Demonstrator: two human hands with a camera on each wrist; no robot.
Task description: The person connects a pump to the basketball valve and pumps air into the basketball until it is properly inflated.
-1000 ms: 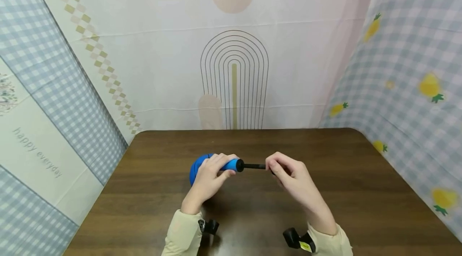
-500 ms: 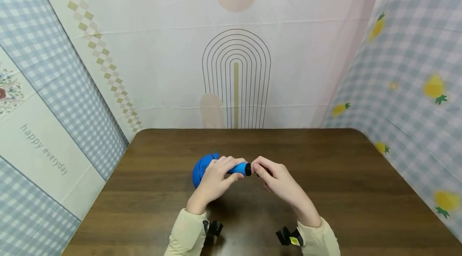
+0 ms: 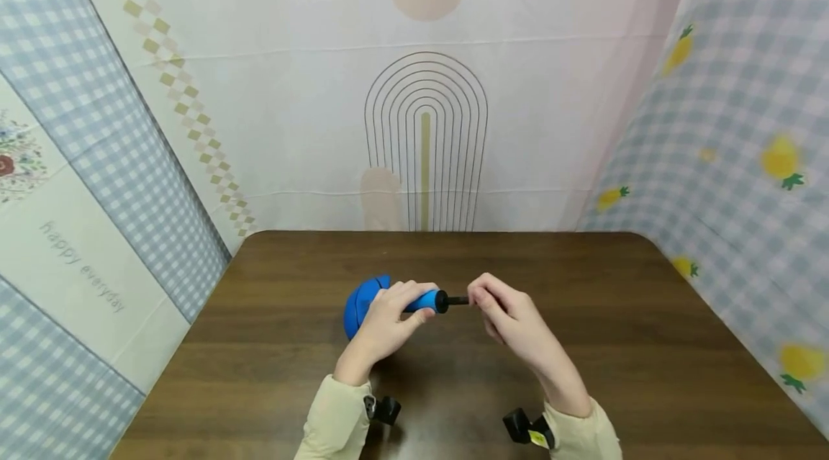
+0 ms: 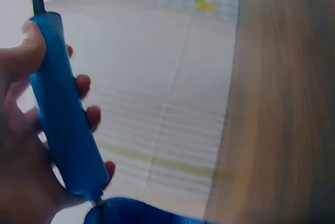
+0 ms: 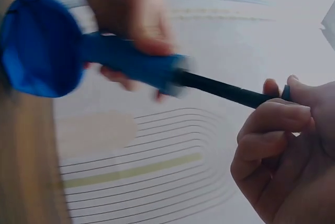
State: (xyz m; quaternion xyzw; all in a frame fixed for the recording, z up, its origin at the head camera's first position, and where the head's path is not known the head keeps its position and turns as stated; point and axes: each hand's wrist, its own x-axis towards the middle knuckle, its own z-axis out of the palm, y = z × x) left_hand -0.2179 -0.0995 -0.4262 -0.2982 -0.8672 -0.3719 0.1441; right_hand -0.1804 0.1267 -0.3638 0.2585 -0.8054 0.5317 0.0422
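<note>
Grip of left hand (image 3: 386, 322) on pump barrel (image 3: 425, 301), ball (image 3: 355, 313) at 9 o'clock, likely for bracing against rod (image 3: 458, 300) in pinch of right hand (image 3: 514, 317) at 3.

Between the left hand (image 3: 387, 323) and the right hand (image 3: 512, 312), room opens over the near part of the table (image 3: 453, 373), narrowed by the left camera (image 3: 388, 410) and right camera (image 3: 517, 425) at the wrists. The pump (image 3: 426, 300) and its rod (image 3: 458, 300) bar that gap at its far end, running from one hand to the other. Just left of the left hand, the ball (image 3: 360, 307) blocks the way. A hand could pass along either side of the table, or beyond the pump as far as the back cloth (image 3: 304, 143).
</note>
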